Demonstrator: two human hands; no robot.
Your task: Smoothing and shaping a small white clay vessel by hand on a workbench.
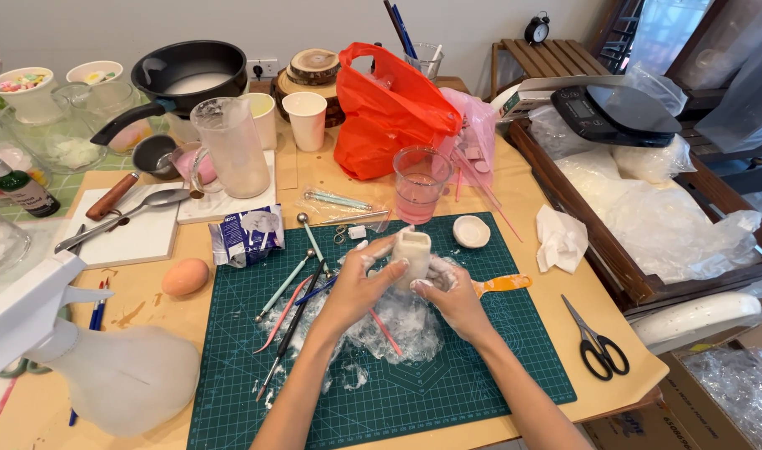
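Both your hands close around the small white block (412, 250) at the centre of the green cutting mat (481, 367), just above the crumpled clear film (398, 321) smeared with white paste. Your left hand (360, 282) wraps the block from nine o'clock, fingers curled over its front; your right hand (453, 293) cups it from four o'clock, thumb pressed to its side. Both palms are coated in white, so grip will likely be slippery: keep the pressure even on opposite faces and hold the block upright over the film so drips land there. The modelling tools (302, 279) fan out at eight o'clock of your left wrist, and the pink cup (418, 183) stands at twelve o'clock, near enough to knock. Keep your elbows in. The orange-handled scraper (502, 284) lies just at three o'clock of your right hand.
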